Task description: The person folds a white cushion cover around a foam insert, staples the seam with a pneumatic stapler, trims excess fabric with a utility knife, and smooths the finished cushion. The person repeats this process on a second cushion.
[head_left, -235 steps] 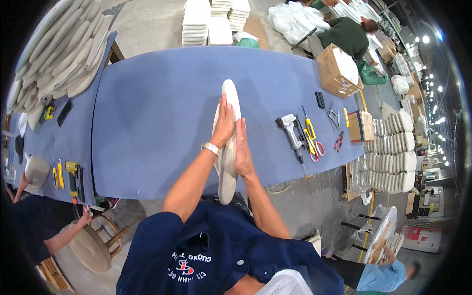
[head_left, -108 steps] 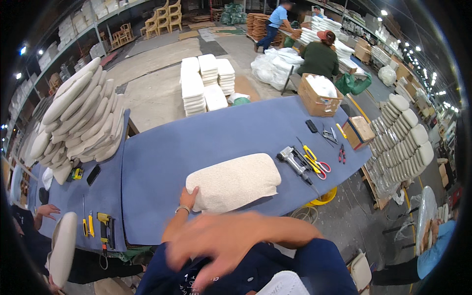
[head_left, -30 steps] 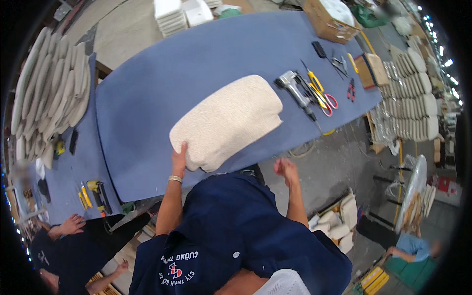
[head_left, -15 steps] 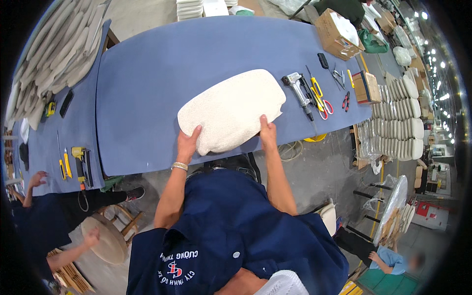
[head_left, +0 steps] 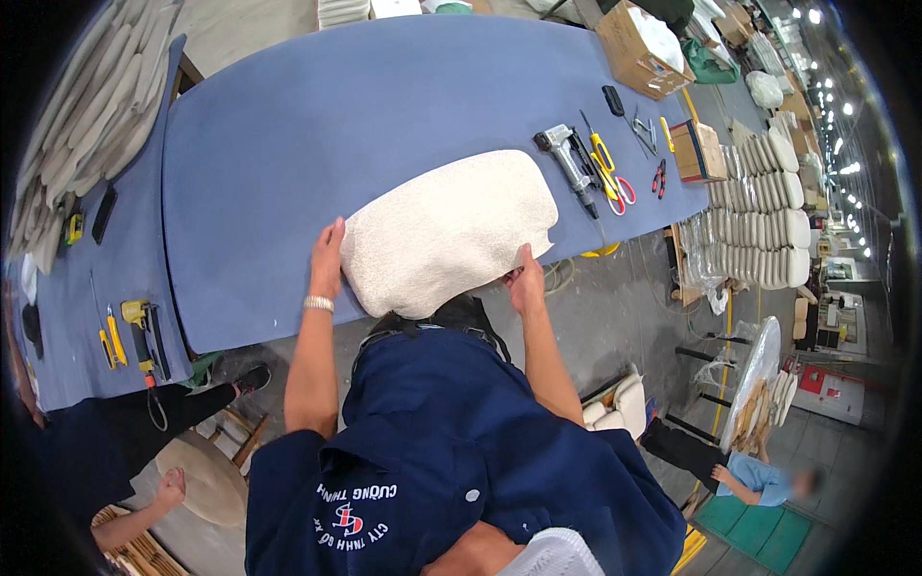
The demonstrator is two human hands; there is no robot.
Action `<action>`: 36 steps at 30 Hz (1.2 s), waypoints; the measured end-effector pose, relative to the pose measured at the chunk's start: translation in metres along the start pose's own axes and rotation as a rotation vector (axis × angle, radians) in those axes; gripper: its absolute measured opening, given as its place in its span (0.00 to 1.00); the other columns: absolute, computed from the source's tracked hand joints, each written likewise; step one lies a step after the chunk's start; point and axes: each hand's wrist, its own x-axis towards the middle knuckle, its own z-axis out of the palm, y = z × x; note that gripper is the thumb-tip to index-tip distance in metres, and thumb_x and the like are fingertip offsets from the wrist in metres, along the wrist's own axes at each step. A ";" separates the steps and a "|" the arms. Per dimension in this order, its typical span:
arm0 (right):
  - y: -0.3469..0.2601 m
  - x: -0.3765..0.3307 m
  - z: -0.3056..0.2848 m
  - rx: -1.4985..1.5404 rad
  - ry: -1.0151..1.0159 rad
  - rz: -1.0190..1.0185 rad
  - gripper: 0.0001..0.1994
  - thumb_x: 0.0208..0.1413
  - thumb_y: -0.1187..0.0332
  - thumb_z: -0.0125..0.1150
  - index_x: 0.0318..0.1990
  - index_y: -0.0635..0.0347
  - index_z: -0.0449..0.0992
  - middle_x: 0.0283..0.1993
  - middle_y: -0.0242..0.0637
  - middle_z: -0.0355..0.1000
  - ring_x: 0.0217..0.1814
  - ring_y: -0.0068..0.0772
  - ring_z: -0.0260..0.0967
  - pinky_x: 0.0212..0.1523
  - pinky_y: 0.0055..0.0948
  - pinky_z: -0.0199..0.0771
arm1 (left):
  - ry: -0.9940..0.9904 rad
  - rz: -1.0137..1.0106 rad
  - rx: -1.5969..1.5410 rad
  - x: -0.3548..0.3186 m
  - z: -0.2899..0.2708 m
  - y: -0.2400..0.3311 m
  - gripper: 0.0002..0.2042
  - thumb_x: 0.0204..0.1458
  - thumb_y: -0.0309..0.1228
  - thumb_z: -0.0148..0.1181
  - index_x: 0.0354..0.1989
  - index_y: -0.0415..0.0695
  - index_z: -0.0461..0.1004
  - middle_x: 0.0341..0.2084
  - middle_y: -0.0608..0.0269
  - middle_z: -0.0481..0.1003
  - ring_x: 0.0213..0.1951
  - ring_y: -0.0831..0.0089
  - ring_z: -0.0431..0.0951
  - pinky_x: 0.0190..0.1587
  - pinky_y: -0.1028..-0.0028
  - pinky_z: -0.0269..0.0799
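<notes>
A cream, nubbly fabric-covered cushion [head_left: 447,226] lies at the near edge of the blue-topped table [head_left: 317,115], its lower side reaching over the edge toward my body. My left hand [head_left: 327,261] grips the cushion's left end, with its fingers along that side. At the lower right corner, my right hand [head_left: 524,281] pinches the fabric edge between the thumb on top and fingers tucked underneath. A loose flap of fabric juts out just beyond that thumb. The cushion's underside is hidden.
Right of the cushion lie a staple gun [head_left: 569,165], yellow-handled screwdriver [head_left: 600,154], scissors [head_left: 619,195] and pliers [head_left: 659,180]. Cardboard boxes [head_left: 639,58] stand at the table's right end. Cushion covers [head_left: 96,115] pile up far left. A co-worker's hand [head_left: 171,488] shows lower left.
My left hand has shifted from the cushion's lower edge to its left end. The cushion has come slightly nearer to me, while my right hand keeps hold of its lower right corner.
</notes>
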 end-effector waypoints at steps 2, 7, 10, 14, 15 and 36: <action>-0.014 0.002 0.005 0.060 -0.006 0.026 0.29 0.69 0.46 0.55 0.63 0.63 0.68 0.57 0.39 0.75 0.55 0.37 0.75 0.53 0.47 0.78 | -0.061 -0.084 0.172 0.011 0.008 0.025 0.29 0.61 0.52 0.64 0.57 0.35 0.77 0.49 0.54 0.81 0.50 0.70 0.79 0.52 0.67 0.74; 0.000 0.035 0.011 0.187 0.007 -0.111 0.32 0.72 0.52 0.52 0.72 0.67 0.58 0.72 0.45 0.65 0.71 0.46 0.66 0.68 0.50 0.69 | -0.114 -0.027 0.221 -0.008 0.025 0.049 0.24 0.58 0.45 0.70 0.52 0.35 0.80 0.42 0.55 0.83 0.40 0.70 0.83 0.44 0.68 0.78; -0.027 0.031 0.026 0.211 0.011 -0.083 0.31 0.73 0.55 0.51 0.73 0.68 0.56 0.73 0.47 0.62 0.72 0.47 0.64 0.71 0.47 0.67 | -0.075 0.209 0.303 -0.046 0.038 0.072 0.23 0.56 0.42 0.73 0.51 0.35 0.81 0.40 0.53 0.84 0.38 0.71 0.83 0.42 0.69 0.78; -0.076 0.045 0.055 0.220 -0.042 -0.149 0.28 0.72 0.59 0.53 0.70 0.72 0.59 0.69 0.52 0.66 0.68 0.49 0.68 0.67 0.46 0.71 | 0.053 0.575 0.422 -0.104 0.055 0.126 0.27 0.54 0.43 0.75 0.55 0.34 0.79 0.42 0.51 0.84 0.42 0.68 0.84 0.47 0.68 0.79; -0.089 0.046 0.069 0.248 -0.091 -0.191 0.28 0.72 0.60 0.54 0.69 0.73 0.60 0.67 0.53 0.67 0.67 0.50 0.70 0.66 0.46 0.73 | 0.086 0.685 0.447 -0.110 0.055 0.129 0.28 0.53 0.43 0.75 0.56 0.34 0.79 0.43 0.50 0.84 0.43 0.67 0.84 0.48 0.67 0.79; -0.049 0.142 0.152 -0.728 0.517 -0.101 0.36 0.73 0.46 0.35 0.44 0.74 0.81 0.45 0.69 0.78 0.52 0.72 0.75 0.55 0.56 0.74 | -0.346 0.530 1.138 -0.046 0.157 0.160 0.43 0.61 0.43 0.61 0.78 0.42 0.43 0.60 0.31 0.70 0.53 0.36 0.78 0.51 0.50 0.77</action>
